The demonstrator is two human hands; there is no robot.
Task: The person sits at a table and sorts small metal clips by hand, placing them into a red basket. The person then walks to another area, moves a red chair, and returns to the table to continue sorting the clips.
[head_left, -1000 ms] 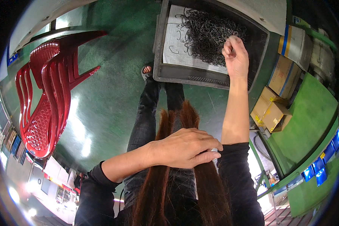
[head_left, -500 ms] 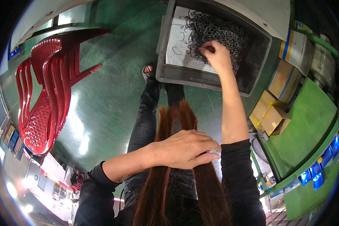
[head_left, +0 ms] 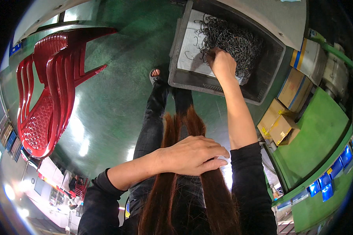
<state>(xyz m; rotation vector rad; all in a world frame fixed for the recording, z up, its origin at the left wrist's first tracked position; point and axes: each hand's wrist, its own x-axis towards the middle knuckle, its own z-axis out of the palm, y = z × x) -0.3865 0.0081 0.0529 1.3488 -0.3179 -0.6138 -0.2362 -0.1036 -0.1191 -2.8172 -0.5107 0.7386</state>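
A dark grey plastic crate (head_left: 219,87) at the top holds a tangled heap of dark metal hooks (head_left: 237,43) on a white paper sheet (head_left: 189,51). My right hand (head_left: 223,64) reaches into it, fingers bent down and drawn together at the heap's near left side. Shadow hides the fingertips and whatever they pinch. My left hand (head_left: 194,154) lies across my body, below the right forearm's level and in front of long brown hair. Its fingers are curled over a small whitish thing, mostly hidden, that I cannot make out.
A red plastic chair (head_left: 60,82) lies tipped on the green floor (head_left: 125,43) at left. To the right are cardboard boxes (head_left: 278,121), a green surface (head_left: 308,125) and blue bins (head_left: 325,182). My sandalled foot (head_left: 155,74) is left of the crate.
My right hand has moved slightly left and nearer over the heap, its fingers now pointing further down. The left hand keeps its curled pose. The whole view has shifted a little.
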